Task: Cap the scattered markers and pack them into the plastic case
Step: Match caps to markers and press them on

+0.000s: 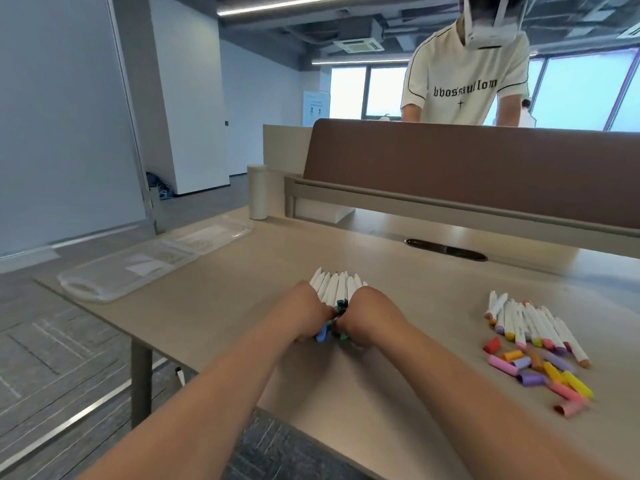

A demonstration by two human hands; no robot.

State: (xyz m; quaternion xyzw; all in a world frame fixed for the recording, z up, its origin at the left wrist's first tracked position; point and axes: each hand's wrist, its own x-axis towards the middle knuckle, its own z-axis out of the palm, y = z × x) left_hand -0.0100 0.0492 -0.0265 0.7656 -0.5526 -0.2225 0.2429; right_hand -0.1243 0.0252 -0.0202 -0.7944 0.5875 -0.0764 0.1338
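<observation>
A bundle of white-barrelled markers (335,285) with blue and green caps lies at the middle of the table, squeezed between both my hands. My left hand (304,311) presses its left side and my right hand (372,311) its right side, fingers curled round the capped ends. At the right lies a second group of markers (530,323) side by side, with several loose caps (540,372) in pink, purple, yellow, orange and red in front of them. The clear plastic case (114,271) lies open at the table's far left corner.
A white cylinder (258,192) stands at the back left of the table (242,306). A brown divider panel (485,168) runs along the back, with a person in a white shirt behind it. A cable slot (446,253) sits in the tabletop.
</observation>
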